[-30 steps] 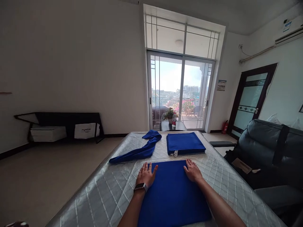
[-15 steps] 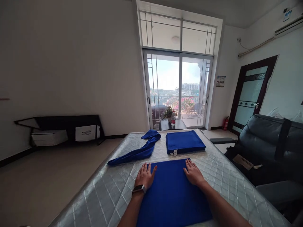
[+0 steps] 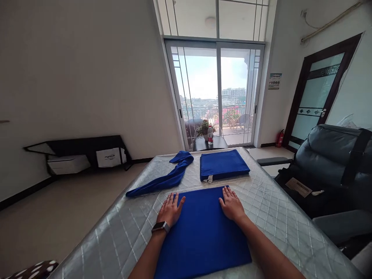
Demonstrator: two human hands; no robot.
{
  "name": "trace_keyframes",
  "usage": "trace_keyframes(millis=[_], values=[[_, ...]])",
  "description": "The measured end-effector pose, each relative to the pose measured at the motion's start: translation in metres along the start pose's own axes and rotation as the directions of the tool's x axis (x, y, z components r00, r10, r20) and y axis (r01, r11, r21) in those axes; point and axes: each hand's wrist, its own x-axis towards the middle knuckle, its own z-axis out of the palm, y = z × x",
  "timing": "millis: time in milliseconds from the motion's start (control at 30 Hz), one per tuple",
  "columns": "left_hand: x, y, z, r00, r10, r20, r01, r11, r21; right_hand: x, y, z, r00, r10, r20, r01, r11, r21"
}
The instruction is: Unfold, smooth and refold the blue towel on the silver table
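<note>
A blue cloth lies flat as a smooth rectangle on the quilted silver-grey surface in front of me. My left hand rests palm down along its left edge, fingers stretched forward, with a watch on the wrist. On the far right corner of the cloth lies my right hand, flat and open. Just beyond stands a neat stack of folded blue cloth with a white tag at its near edge. To its left lies a long, twisted blue cloth.
The quilted covering spreads around the cloths. A black armchair stands close on the right. Past the far edge are a small dark table, a bottle and a potted plant. A black frame with white boxes sits by the left wall.
The camera view has tilted down and shifted slightly. Both hands stay flat at about the same places on the blue cloth. A brown spotted fabric now shows at the lower left.
</note>
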Motion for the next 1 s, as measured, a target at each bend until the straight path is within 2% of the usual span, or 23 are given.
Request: trace_keyframes(millis=[233,333,467,567,633,733,833,900,1000], values=[[-0.002,0.003,-0.006,1.000,0.022,0.019,-0.023,0.999,0.024,-0.003,0.001,-0.001,1.000,0.002,-0.013,-0.001,0.999,0.034],[-0.001,0.005,-0.013,0.996,0.029,0.083,-0.035,0.997,0.064,-0.004,0.001,-0.002,1.000,0.001,-0.007,-0.001,0.999,0.038],[0.004,0.013,-0.026,0.993,-0.033,0.115,0.023,0.996,0.090,-0.004,0.003,-0.002,1.000,-0.003,-0.014,0.004,0.999,0.050],[0.005,0.044,-0.031,0.998,-0.019,0.054,0.014,0.997,0.074,-0.003,0.004,0.000,1.000,-0.008,-0.030,0.010,0.998,0.057],[0.002,0.081,-0.028,0.993,0.112,0.032,-0.112,0.994,0.002,-0.002,0.004,0.002,0.999,-0.009,-0.041,0.011,0.999,0.051],[-0.008,0.148,-0.017,0.944,0.326,0.051,-0.320,0.942,-0.097,-0.001,0.007,0.006,0.999,-0.018,-0.050,0.019,1.000,0.019],[-0.016,0.200,-0.002,0.895,0.445,0.031,-0.435,0.886,-0.160,0.000,0.012,0.010,0.995,-0.091,-0.041,0.089,0.995,-0.035],[-0.018,0.213,0.004,0.883,0.470,0.011,-0.459,0.867,-0.193,0.000,0.015,0.013,0.990,-0.131,-0.043,0.128,0.990,-0.059],[-0.019,0.201,0.007,0.892,0.451,0.006,-0.441,0.876,-0.197,0.001,0.014,0.013,0.993,-0.104,-0.058,0.101,0.993,-0.059]])
